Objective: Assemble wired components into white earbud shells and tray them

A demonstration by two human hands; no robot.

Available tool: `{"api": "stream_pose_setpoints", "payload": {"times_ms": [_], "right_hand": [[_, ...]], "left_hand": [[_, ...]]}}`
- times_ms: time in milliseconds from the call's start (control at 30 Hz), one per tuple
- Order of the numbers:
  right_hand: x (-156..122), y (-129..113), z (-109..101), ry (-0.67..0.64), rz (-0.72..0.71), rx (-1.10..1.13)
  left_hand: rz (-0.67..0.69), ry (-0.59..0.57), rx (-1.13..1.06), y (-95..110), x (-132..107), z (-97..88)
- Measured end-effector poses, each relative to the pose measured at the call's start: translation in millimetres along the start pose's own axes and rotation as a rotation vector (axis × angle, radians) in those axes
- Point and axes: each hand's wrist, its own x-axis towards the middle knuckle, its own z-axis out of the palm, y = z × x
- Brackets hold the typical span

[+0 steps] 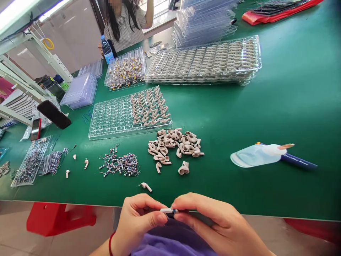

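Just off the table's front edge, my left hand (140, 217) pinches a white earbud shell (165, 211) between thumb and fingers. My right hand (213, 222) closes on a small blue-and-white electronic part (174, 211) at the shell's right end. How far that part sits inside the shell is hidden by the fingertips. A single earbud shell with a thin wire (146, 186) lies on the table beyond my left hand. Further out are a pile of beige earbud shells (190, 144) and a heap of small wired parts (124, 164).
A clear tray (109, 117) is partly filled with shells; stacked filled trays (202, 67) stand behind. At right, a translucent bottle (250, 156) lies across a blue pen-like tool (299, 161). Phones (53, 113) and a parts tray (30, 163) are left. A person (125, 25) sits opposite.
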Motion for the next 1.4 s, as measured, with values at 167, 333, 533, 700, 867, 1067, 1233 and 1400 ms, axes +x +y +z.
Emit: {"api": "stream_pose_setpoints", "payload": {"times_ms": [167,333,533,700,867,1067,1233,1400], "right_hand": [[3.2,-4.3,1.7,-0.007,-0.017,0.058],[5.6,-8.1,2.5,0.040,-0.032,0.076],[2.0,-6.9,8.1,0.021,-0.003,0.090],[2.8,-6.3,9.0,-0.020,0.034,0.119],[5.6,-7.0,7.5,-0.047,0.042,0.142],[9.6,-8.3,4.9,-0.004,0.031,0.180],[9.9,-7.6,4.4,-0.004,0.029,0.203],[7.4,-5.3,5.5,0.018,-0.006,0.210]], "left_hand": [[-0.092,-0.016,-0.108,2.4,0.3,4.7],[-0.148,0.035,-0.175,4.8,-1.3,8.4],[-0.151,0.070,-0.173,3.6,-3.8,9.5],[-0.144,0.057,-0.183,5.7,-4.8,10.9],[-0.142,0.051,-0.151,9.0,-4.0,13.4],[-0.107,0.027,-0.120,7.5,-2.2,13.6],[-0.090,0.030,-0.106,4.2,-2.3,12.5],[-0.066,0.029,-0.086,2.9,-2.5,13.6]]}}
